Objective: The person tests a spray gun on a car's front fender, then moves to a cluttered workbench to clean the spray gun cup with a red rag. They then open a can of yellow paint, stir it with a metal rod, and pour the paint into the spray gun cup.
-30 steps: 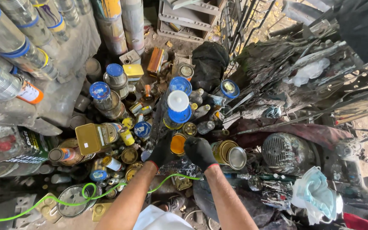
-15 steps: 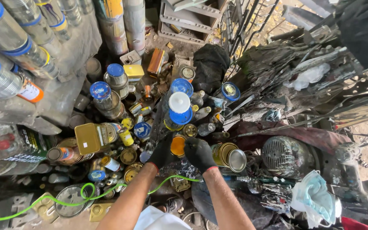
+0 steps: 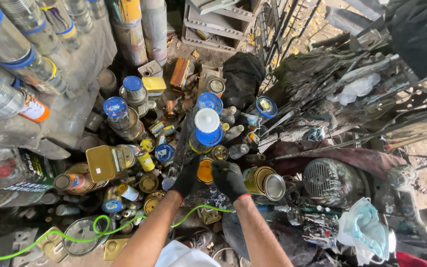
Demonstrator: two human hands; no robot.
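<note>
Both of my hands wear black gloves and meet low in the middle of the view. Between them stands a small can with an orange lid [image 3: 204, 170]. My left hand [image 3: 188, 178] clasps its left side, and my right hand [image 3: 228, 179] curls its fingers over its right edge. Just behind the can stands a blue container with a white cap [image 3: 206, 126]. A pair of tins with gold and silver lids [image 3: 265, 181] lies right of my right hand. A thin green hose [image 3: 100, 228] runs under my forearms.
Several paint cans, blue-lidded tins [image 3: 115, 109] and a flat brass-coloured tin [image 3: 104, 163] crowd the floor on the left. Large steel pipes [image 3: 11, 59] lean at the upper left. A dark bag [image 3: 243, 74], scrap metal bars [image 3: 352, 128], a round fan grille [image 3: 326, 181] and a face mask [image 3: 366, 228] lie right.
Hardly anything differs. Both gloved hands stay on the orange-lidded can, with only slight shifts of the fingers.
</note>
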